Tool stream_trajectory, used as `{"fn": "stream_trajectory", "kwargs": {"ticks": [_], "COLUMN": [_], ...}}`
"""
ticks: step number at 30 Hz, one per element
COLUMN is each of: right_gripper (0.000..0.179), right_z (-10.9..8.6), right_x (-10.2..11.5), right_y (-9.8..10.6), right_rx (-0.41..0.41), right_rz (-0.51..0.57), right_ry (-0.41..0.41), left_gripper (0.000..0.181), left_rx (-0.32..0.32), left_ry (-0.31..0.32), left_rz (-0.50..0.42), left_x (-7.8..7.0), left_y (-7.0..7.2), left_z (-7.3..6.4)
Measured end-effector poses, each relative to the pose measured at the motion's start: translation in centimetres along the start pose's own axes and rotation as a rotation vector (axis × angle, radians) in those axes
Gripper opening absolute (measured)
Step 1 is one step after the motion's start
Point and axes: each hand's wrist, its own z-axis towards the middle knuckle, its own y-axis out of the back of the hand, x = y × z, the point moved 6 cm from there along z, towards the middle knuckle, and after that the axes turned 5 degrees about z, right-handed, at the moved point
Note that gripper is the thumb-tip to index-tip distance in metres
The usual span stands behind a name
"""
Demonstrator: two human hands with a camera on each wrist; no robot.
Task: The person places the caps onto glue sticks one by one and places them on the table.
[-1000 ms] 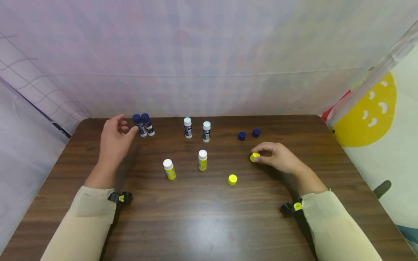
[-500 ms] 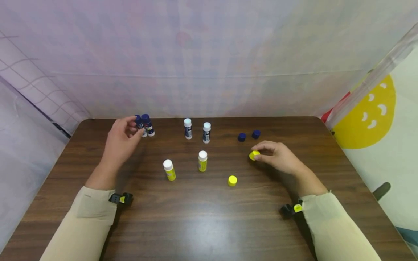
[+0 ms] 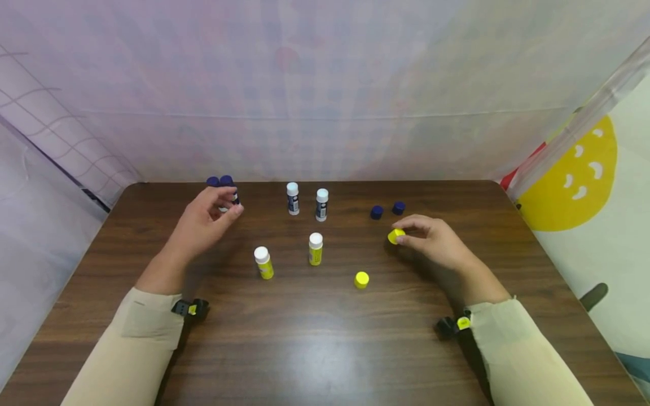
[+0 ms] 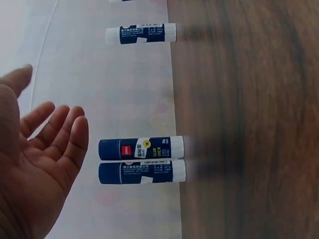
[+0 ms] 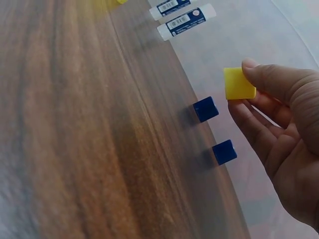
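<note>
My right hand (image 3: 431,239) pinches a yellow cap (image 5: 238,83) between thumb and fingers, lifted off the table. My left hand (image 3: 205,217) hovers empty, fingers loosely spread, in front of two capped navy glue sticks (image 4: 142,148) that stand side by side. In the head view it partly covers them. Two blue-labelled glue sticks with bare white tops, one left (image 3: 293,198) and one right (image 3: 322,204), stand at the back middle. Nearer stand two yellow glue sticks, also white-topped, one left (image 3: 264,263) and one right (image 3: 315,249).
A second yellow cap (image 3: 361,280) rests on the brown wooden table (image 3: 315,338). Two navy caps, one left (image 3: 376,212) and one right (image 3: 398,208), lie beyond the right hand. A pale patterned curtain (image 3: 325,113) hangs behind the table's back edge.
My left hand has moved right, from beside the two capped navy glue sticks to in front of them. The right hand has raised the yellow cap slightly.
</note>
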Motion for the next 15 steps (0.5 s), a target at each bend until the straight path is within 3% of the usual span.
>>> {"fn": "stream_trajectory", "kwargs": {"ticks": [9, 15], "right_gripper": [0.03, 0.028], "right_z": [0.1, 0.2], "right_x": [0.0, 0.2], "right_y": [0.1, 0.1], "right_rx": [-0.026, -0.052], "right_rz": [0.039, 0.101], "right_ry": [0.032, 0.059], "left_gripper": [0.044, 0.05], "left_rx": [0.162, 0.282], "left_ry": [-0.025, 0.028], "left_rz": [-0.048, -0.066], "left_x": [-0.6, -0.7], "left_y": [-1.3, -2.1], "left_z": [-0.3, -0.8]}}
